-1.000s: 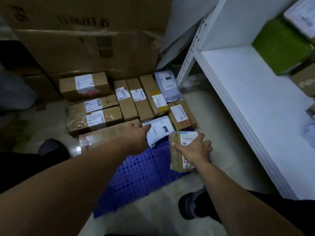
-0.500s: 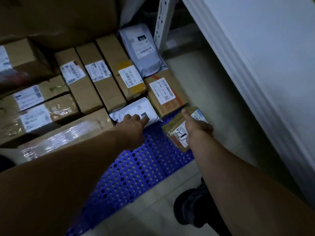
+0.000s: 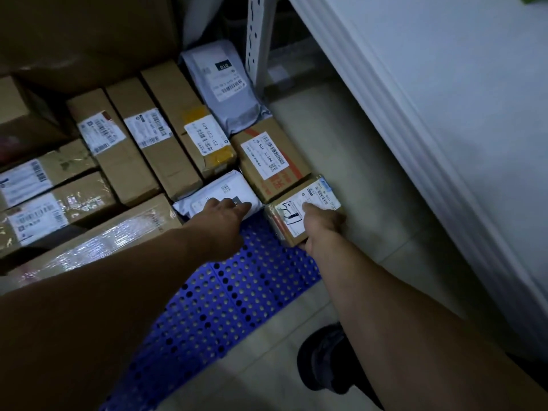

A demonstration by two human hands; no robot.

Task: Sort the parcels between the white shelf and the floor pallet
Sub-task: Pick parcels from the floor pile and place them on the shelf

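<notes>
A blue perforated floor pallet (image 3: 225, 304) carries several brown cardboard parcels and grey mailers. My right hand (image 3: 321, 225) grips a small brown taped box with a white label (image 3: 320, 197) at the pallet's right edge, thumb on top, fingers round its near end. The box lies against a bigger brown box with red print (image 3: 272, 161). My left hand (image 3: 228, 212) rests with straight fingers on a white poly mailer (image 3: 225, 188) lying flat on the pallet. The white shelf (image 3: 444, 120) fills the right side.
A grey mailer (image 3: 225, 87) leans by the shelf's perforated upright (image 3: 256, 40). Large cardboard cartons (image 3: 89, 37) stand behind the parcels. A long film-wrapped box (image 3: 98, 241) lies at the left. My shoe (image 3: 321, 357) stands on the pale tiled floor (image 3: 341, 137).
The camera has dropped closer to the pallet. My right hand has set the small box down beside the red-printed box. My left hand stays on the white mailer.
</notes>
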